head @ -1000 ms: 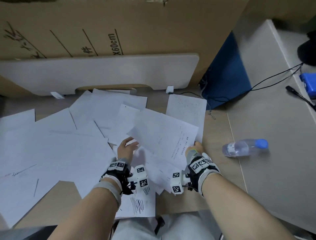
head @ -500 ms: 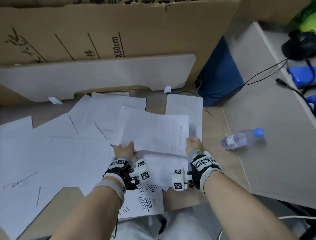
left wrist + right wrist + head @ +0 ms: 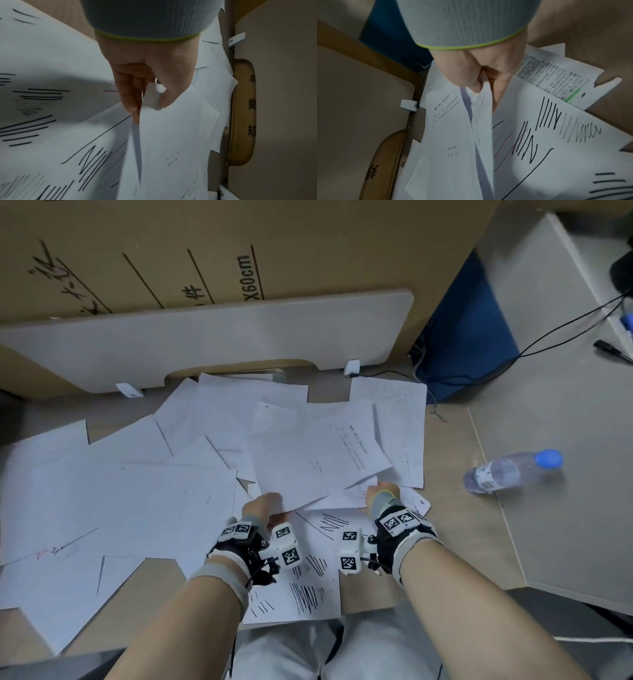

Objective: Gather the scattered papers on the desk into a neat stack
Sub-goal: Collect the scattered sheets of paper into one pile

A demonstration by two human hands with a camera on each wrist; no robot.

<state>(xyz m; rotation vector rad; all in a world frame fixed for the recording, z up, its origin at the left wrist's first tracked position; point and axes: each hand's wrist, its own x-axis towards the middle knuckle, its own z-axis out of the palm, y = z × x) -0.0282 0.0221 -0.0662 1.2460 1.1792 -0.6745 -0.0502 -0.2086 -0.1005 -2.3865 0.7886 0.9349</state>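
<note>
While hands [image 3: 322, 501] grip sheets [image 3: 308, 460], papers [image 3: 120, 494] litter desk [image 3: 452, 508], bottle [image 3: 510, 472] rt.

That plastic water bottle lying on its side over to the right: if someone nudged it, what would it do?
The clear plastic water bottle with a blue cap lies on its side on the grey desk surface, so it would probably roll rather than slide. It looks nearly empty, so likely light and easily sent off. Thin walls would probably dent under a firm squeeze.
</note>
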